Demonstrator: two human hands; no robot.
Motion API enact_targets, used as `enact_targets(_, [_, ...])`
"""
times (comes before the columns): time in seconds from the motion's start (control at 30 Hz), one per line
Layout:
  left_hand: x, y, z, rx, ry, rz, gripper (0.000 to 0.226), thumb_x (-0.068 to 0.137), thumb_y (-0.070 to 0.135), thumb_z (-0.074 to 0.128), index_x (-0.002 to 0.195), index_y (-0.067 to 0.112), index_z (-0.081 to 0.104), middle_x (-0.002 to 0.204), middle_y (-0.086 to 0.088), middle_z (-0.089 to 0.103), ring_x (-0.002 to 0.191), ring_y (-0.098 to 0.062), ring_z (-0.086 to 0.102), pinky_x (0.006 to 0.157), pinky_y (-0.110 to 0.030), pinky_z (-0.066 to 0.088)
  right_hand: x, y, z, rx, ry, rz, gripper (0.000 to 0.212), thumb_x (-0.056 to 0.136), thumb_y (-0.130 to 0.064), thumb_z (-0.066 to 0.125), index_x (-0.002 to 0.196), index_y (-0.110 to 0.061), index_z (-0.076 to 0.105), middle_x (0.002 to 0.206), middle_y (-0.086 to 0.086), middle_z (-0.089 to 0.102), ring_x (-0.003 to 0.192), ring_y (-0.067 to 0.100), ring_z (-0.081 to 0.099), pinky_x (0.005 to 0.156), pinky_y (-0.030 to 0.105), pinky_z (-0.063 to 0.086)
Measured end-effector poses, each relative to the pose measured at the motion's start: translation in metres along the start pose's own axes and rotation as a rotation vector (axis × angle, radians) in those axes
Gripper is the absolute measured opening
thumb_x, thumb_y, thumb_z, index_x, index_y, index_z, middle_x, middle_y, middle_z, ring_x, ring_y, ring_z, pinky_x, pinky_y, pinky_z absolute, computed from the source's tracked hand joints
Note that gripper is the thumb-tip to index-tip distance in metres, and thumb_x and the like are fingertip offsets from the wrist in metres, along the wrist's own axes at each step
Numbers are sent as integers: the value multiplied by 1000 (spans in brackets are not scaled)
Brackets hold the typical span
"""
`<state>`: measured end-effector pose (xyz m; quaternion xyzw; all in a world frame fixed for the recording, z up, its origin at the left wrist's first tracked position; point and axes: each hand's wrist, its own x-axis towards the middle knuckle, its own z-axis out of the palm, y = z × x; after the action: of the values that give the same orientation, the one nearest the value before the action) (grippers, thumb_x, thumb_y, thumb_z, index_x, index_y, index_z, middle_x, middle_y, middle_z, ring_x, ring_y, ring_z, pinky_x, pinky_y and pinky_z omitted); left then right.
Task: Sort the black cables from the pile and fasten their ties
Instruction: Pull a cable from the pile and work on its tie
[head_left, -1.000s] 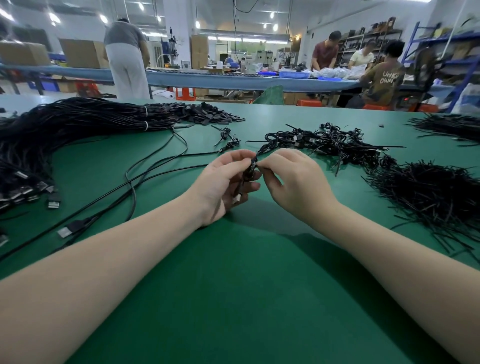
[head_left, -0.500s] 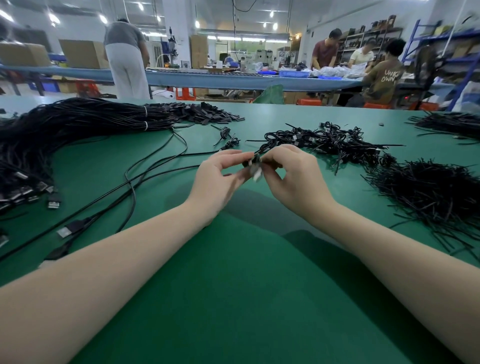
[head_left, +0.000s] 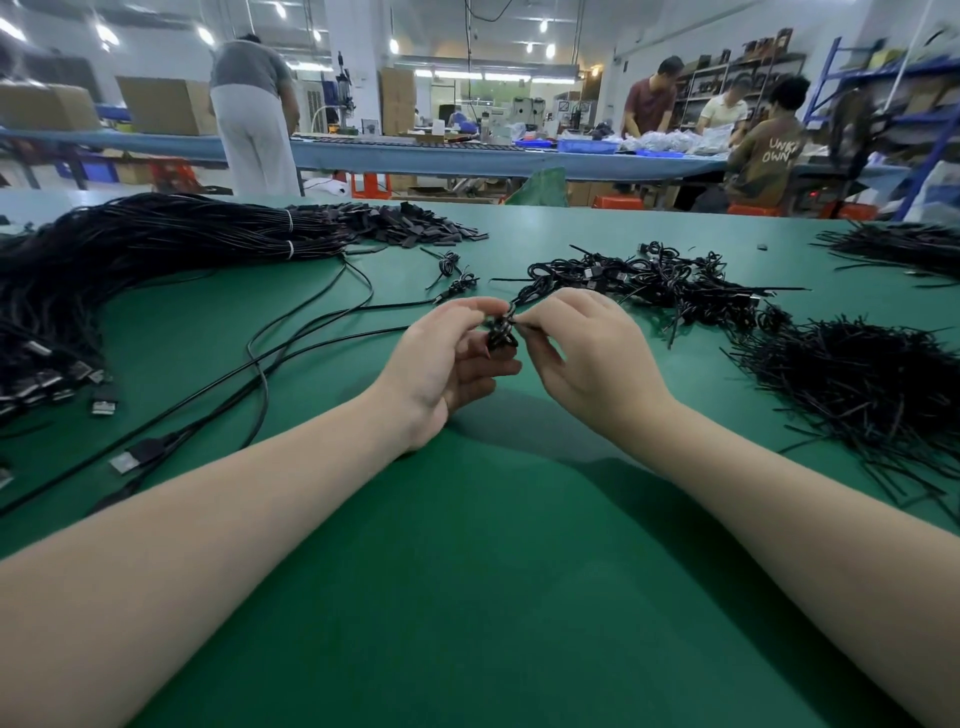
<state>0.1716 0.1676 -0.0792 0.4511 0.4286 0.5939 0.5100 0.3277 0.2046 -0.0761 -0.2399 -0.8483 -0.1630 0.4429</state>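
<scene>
A small coiled black cable (head_left: 501, 332) hangs above the green table (head_left: 498, 571), held between both hands. My left hand (head_left: 447, 364) pinches its left side with thumb and forefinger, the other fingers curled below. My right hand (head_left: 587, 353) pinches the tie at the coil's top. A big bundle of long black cables (head_left: 119, 260) lies at the left, bound with white bands. A heap of tied small coils (head_left: 649, 286) sits behind my right hand. Loose black ties (head_left: 857, 384) are piled at the right.
A few loose long cables (head_left: 291, 358) with USB plugs trail across the table to the left of my hands. Two small coils (head_left: 454, 275) lie ahead. More black ties (head_left: 904, 249) sit far right. People work at a blue bench (head_left: 415, 156) behind.
The coil has shifted in my fingers: it rose a little half a second ago and now sits slightly lower, with my left fingers opened underneath it. Both arms stay in place.
</scene>
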Motion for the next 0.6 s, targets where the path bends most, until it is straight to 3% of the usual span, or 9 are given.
enact_targets(0.07, [-1,-3,0,113,-27,74,39,91,3,39,94,28,69,73,6,70,73,-12,70,54,-15,49,-1,1,0,69,24,83,7,87,-1,63,85,3,68,78,14,65,73,35,61,65,42,50])
enact_targets(0.17, [-1,-9,-2,282,5,249,45,87,-9,51,93,30,72,94,1,71,79,-12,66,73,-20,50,-2,-1,1,115,17,116,6,86,0,63,85,3,68,79,14,66,73,35,61,65,44,51])
enact_targets(0.23, [0,-10,-5,364,42,347,39,85,-3,65,91,35,73,109,-3,66,93,-12,63,86,-21,47,-2,-2,2,134,7,125,7,87,-1,63,86,3,68,79,14,67,74,35,61,65,45,51])
enact_targets(0.33, [2,-8,-11,570,152,451,30,80,15,77,89,43,71,119,10,56,115,-3,51,96,-20,39,0,-3,4,183,11,156,7,86,-1,62,86,2,68,80,13,66,75,35,61,65,47,50])
enact_targets(0.4, [4,-9,-11,621,171,484,23,78,20,79,91,38,71,114,10,63,109,-3,56,94,-21,41,0,-2,4,201,28,181,6,84,2,62,85,2,68,79,13,66,75,34,60,64,47,50])
enact_targets(0.47, [3,-10,-7,539,136,473,17,80,15,76,90,29,73,94,8,73,86,-3,65,82,-20,47,2,-2,3,205,53,185,4,83,3,63,82,2,67,77,13,65,74,33,60,63,46,51])
enact_targets(0.6, [2,-7,3,349,56,303,13,93,19,62,81,18,68,67,9,71,64,-6,67,61,-15,47,4,-2,2,188,105,117,5,83,2,64,80,3,67,75,12,66,72,31,61,64,43,52])
